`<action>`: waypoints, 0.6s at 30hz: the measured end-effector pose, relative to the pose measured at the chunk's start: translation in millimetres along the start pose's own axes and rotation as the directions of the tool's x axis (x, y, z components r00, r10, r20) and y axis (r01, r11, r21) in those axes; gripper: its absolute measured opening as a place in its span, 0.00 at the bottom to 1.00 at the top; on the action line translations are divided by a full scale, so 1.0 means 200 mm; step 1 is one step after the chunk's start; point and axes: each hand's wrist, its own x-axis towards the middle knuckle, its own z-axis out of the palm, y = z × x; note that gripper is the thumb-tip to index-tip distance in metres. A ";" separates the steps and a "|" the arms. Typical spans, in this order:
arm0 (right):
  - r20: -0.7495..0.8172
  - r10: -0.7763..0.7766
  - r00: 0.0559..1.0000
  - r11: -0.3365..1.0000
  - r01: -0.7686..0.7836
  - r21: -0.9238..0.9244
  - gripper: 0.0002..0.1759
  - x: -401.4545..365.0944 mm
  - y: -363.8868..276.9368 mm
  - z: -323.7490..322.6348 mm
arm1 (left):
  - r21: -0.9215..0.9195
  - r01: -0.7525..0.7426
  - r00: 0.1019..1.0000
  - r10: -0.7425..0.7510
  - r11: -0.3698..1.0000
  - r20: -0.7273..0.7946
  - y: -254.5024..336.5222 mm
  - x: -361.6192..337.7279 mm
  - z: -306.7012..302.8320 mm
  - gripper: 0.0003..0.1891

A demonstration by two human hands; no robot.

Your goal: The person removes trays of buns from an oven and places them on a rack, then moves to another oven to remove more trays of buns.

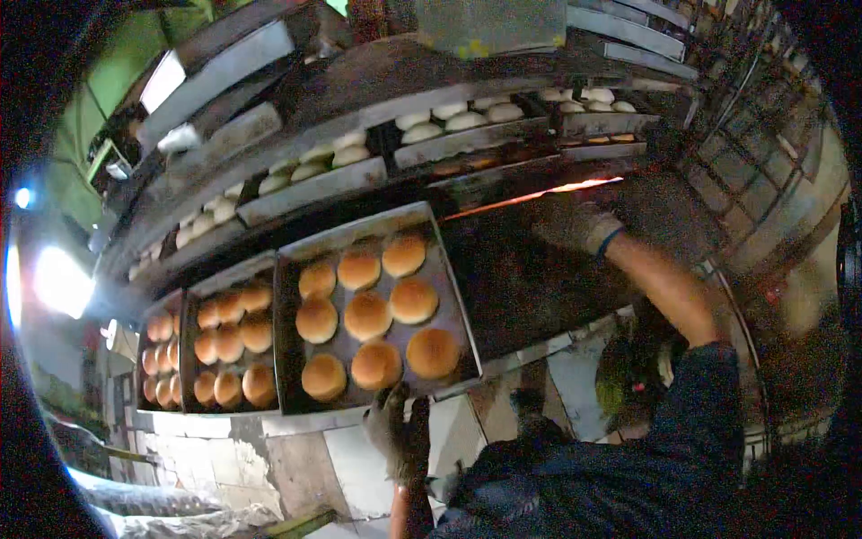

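Observation:
My left hand (400, 436), in a pale work glove, is at the front rim of a metal baking tray (359, 230), its fingers closed over the edge. Several round golden-brown buns (368, 315) lie in rows on that tray. To the right, my gloved right hand (576, 228) reaches over the dark surface beside the tray, close below a glowing orange slit (548, 191). Its fingers are blurred and dark, and I cannot tell what they hold, if anything.
Two more trays of browned buns (228, 342) stand in line to the left. Behind them, a long shelf carries metal trays (314, 191) of pale dough balls (348, 148). A metal grid (745, 162) is at the right, and pale tiles (377, 467) show below.

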 end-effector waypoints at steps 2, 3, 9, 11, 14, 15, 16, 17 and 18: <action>0.144 0.008 0.990 0.989 0.014 -0.149 0.21 0.04 0.25 0.03 | -0.044 0.055 0.997 -0.057 0.997 -0.043 0.02 0.01 0.01 0.14; 0.167 0.027 0.986 0.980 0.007 -0.197 0.21 0.11 0.39 0.03 | -0.033 0.106 0.994 -0.107 0.994 -0.024 0.02 0.01 0.04 0.14; -0.017 0.175 0.984 0.972 -0.175 -0.155 0.20 0.50 0.93 0.17 | 0.086 0.148 0.989 -0.148 0.985 -0.007 0.00 0.05 0.13 0.13; -0.067 0.186 0.980 0.974 -0.193 -0.115 0.20 0.55 1.01 0.21 | -0.005 0.139 0.989 -0.139 0.990 -0.054 0.02 0.03 0.14 0.13; -0.130 0.172 0.976 0.979 -0.184 -0.086 0.20 0.52 1.03 0.26 | 0.103 0.188 0.981 -0.181 0.977 -0.070 0.04 0.01 0.14 0.13; -0.147 0.160 0.976 0.981 -0.174 -0.081 0.20 0.49 1.02 0.25 | 0.018 0.217 0.974 -0.216 0.976 -0.070 0.07 0.04 0.14 0.14; -0.158 0.149 0.976 0.984 -0.163 -0.075 0.20 0.46 1.01 0.24 | 0.009 0.222 0.972 -0.220 0.975 -0.084 0.05 0.04 0.14 0.14; -0.173 0.133 0.976 0.987 -0.146 -0.068 0.20 0.41 0.99 0.22 | 0.034 0.199 0.978 -0.196 0.979 -0.065 -0.01 0.02 0.14 0.13; -0.171 0.117 0.978 0.990 -0.129 -0.060 0.20 0.35 0.96 0.19 | 0.057 0.183 0.983 -0.181 0.981 -0.045 0.05 0.05 0.12 0.13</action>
